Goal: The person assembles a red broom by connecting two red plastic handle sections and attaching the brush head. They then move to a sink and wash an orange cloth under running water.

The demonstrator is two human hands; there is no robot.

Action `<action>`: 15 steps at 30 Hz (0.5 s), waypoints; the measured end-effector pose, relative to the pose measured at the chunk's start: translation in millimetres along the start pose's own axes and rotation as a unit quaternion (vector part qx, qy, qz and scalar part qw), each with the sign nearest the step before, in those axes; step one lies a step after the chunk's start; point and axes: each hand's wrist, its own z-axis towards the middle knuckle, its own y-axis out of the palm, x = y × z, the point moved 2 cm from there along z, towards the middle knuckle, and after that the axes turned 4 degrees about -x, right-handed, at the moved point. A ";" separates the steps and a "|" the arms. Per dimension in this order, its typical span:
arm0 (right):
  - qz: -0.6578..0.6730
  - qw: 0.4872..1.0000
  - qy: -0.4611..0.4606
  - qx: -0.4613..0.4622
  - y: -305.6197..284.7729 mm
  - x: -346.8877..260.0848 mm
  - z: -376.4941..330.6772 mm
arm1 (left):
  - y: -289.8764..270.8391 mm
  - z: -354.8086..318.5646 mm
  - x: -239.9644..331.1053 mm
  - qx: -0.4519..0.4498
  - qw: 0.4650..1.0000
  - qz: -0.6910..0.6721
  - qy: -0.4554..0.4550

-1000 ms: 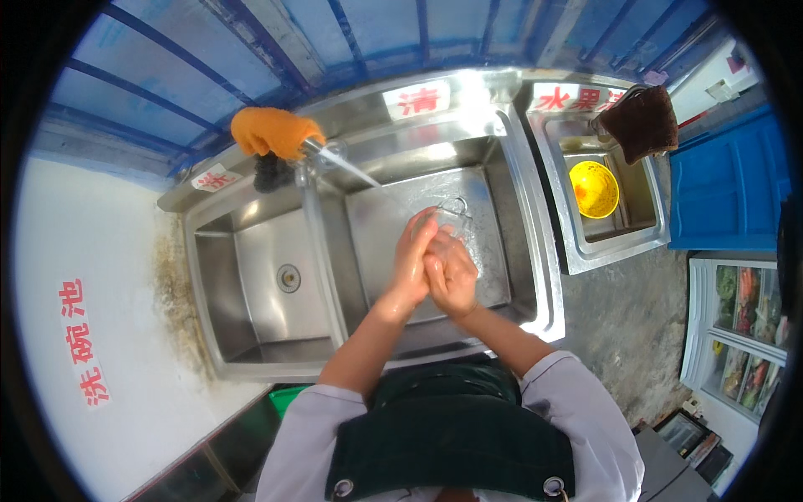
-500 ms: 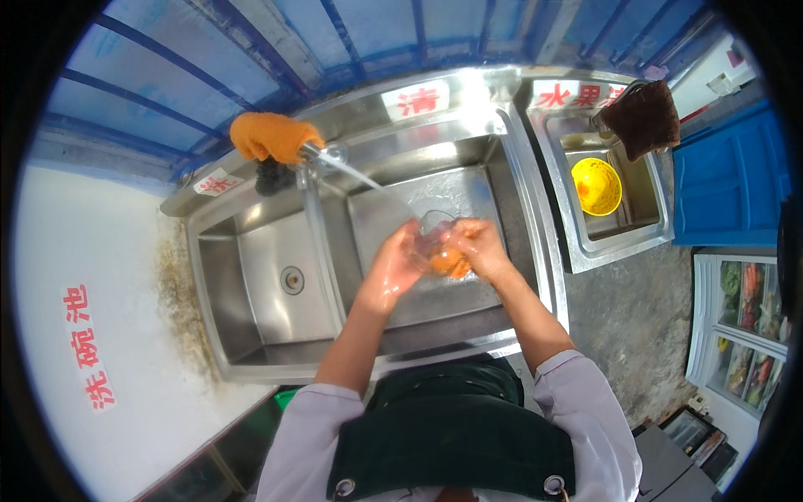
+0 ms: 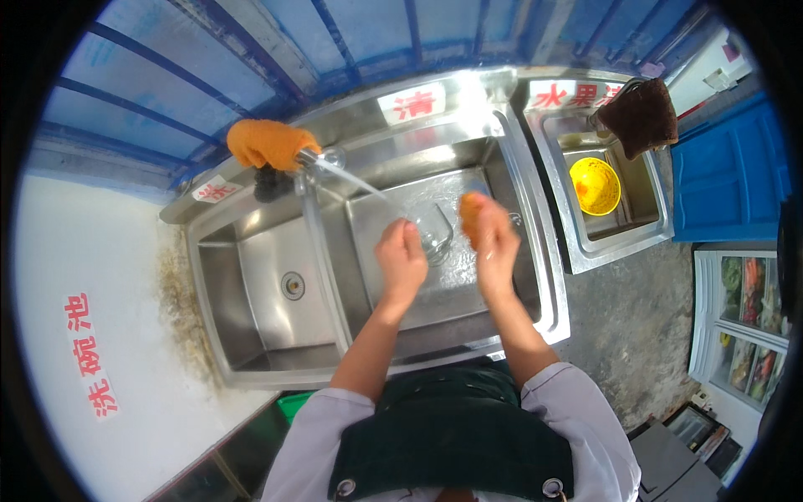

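In the larger sink basin [image 3: 393,297], my left hand [image 3: 402,261] is closed round a clear glass [image 3: 438,227], tilted with its open end away from me. A stream of water from the tap [image 3: 307,157] at the upper left runs down toward the glass. To the right of the glass, my right hand [image 3: 497,251] grips an orange cloth [image 3: 470,215], held apart from it. That hand is slightly smeared by motion. The basin floor below is wet.
A smaller basin with a drain [image 3: 293,285] adjoins on the left. Another orange cloth [image 3: 263,144] wraps the tap. On the right, a separate sink [image 3: 595,250] holds a yellow bowl [image 3: 595,186], with a dark brown cloth [image 3: 641,119] hanging above. A blue cabinet [image 3: 729,180] stands beyond.
My hands have drawn apart. The right hand has pulled the orange cloth off the glass and moved up and right; the left hand keeps the glass near the water stream.
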 end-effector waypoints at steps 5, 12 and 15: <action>-0.265 0.914 -0.269 -0.145 24.8 -3.3 -0.7 | 6.1 -9.1 27.0 0.083 0.989 0.034 0.121; -0.148 0.985 -0.002 -0.084 29.8 18.1 20.7 | 0.0 3.2 34.9 0.093 0.970 0.099 0.200; -0.248 0.958 -0.109 -0.091 36.3 9.4 -4.3 | 2.7 14.6 29.6 0.109 0.972 0.160 0.132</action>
